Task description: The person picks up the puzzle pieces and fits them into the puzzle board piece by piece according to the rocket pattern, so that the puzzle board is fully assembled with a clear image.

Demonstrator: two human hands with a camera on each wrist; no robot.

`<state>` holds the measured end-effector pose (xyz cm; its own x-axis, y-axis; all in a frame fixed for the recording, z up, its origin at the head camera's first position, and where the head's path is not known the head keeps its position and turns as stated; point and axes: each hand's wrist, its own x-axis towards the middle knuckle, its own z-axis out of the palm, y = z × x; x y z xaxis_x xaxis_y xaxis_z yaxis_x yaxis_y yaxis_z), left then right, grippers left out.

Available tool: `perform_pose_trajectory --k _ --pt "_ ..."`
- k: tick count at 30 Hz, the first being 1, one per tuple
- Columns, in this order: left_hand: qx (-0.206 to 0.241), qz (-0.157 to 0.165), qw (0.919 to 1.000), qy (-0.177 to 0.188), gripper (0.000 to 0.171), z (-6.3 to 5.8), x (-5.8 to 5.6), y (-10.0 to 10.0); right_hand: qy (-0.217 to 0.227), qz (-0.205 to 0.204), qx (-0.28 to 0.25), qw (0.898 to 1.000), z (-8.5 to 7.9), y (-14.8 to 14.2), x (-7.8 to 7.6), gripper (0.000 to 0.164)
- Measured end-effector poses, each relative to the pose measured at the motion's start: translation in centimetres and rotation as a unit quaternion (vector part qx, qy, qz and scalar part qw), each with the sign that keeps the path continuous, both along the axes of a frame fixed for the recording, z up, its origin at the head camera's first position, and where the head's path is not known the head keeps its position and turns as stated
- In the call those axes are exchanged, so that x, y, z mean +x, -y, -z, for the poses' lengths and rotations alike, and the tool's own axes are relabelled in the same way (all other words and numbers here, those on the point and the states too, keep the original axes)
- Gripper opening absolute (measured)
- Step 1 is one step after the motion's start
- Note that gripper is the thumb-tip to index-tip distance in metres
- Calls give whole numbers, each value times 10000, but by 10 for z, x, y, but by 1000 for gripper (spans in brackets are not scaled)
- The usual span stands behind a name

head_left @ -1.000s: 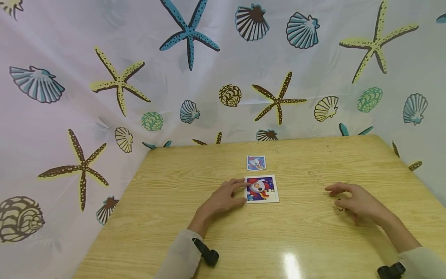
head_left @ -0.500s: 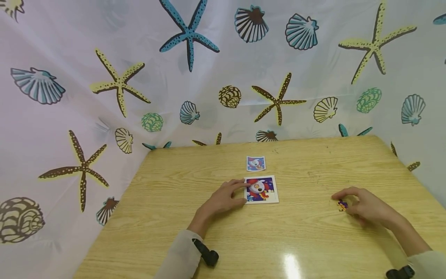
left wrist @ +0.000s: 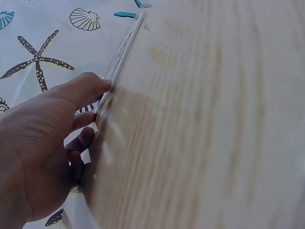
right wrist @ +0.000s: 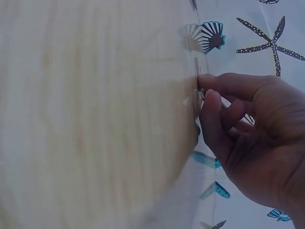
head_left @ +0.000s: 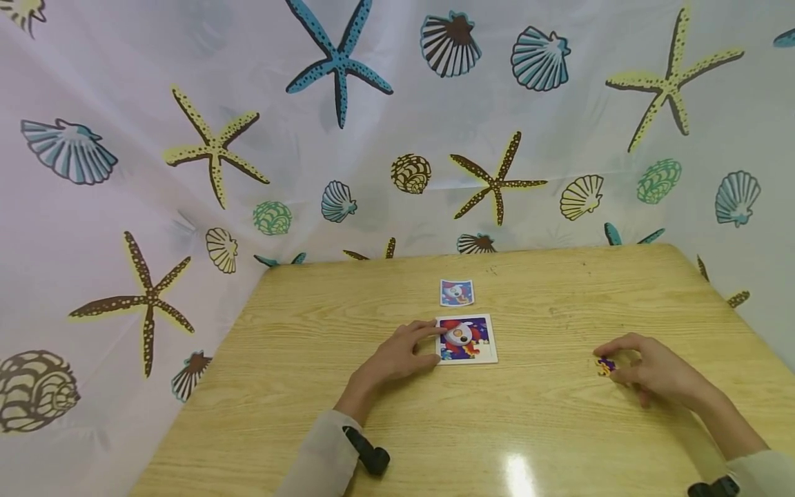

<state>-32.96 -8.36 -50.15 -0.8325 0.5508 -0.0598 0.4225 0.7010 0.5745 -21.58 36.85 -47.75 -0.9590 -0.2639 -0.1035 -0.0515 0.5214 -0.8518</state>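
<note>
A square jigsaw puzzle (head_left: 458, 338) with a white frame and a red, white and blue cartoon picture lies on the wooden table. At its lower right, a pale patch shows where the board is bare. My left hand (head_left: 397, 355) rests at its left edge, forefinger on the picture and thumb touching the corner. Farther right, my right hand (head_left: 652, 369) pinches a small purple and yellow puzzle piece (head_left: 605, 366) between forefinger and thumb, low over the table. In the right wrist view, that puzzle piece (right wrist: 197, 71) shows only edge-on beside the fingers.
Just behind the puzzle lies a small picture card (head_left: 456, 293) with the same design. A white curtain (head_left: 373, 152) printed with starfish and shells hangs around the back and sides of the table (head_left: 528, 414).
My right hand has drawn back slightly to the right, bringing the puzzle piece into view, then edged a little left with it. The left hand and puzzle stay put.
</note>
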Motion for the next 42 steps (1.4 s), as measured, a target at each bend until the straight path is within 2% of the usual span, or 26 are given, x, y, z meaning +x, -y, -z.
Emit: perform_pose_trajectory --k 11,21,24,30,33,42 --pt "34 38 10000 -50 56 3 -2 2 -429 324 851 9949 -2 13 0 29" --pt "65 94 9999 -49 56 2 -1 1 -639 421 1107 9909 -4 24 -6 26" --pt "52 73 10000 -36 56 2 -1 1 -683 328 1025 9918 -7 29 -9 27" --pt "33 37 10000 22 56 1 0 2 -411 79 257 9988 -14 43 -15 31" --pt "75 86 9999 -12 56 1 -1 3 -391 -25 50 9992 -15 49 -19 31" --pt "70 85 9999 -15 56 1 0 3 -558 -84 35 9984 -14 72 -33 29"
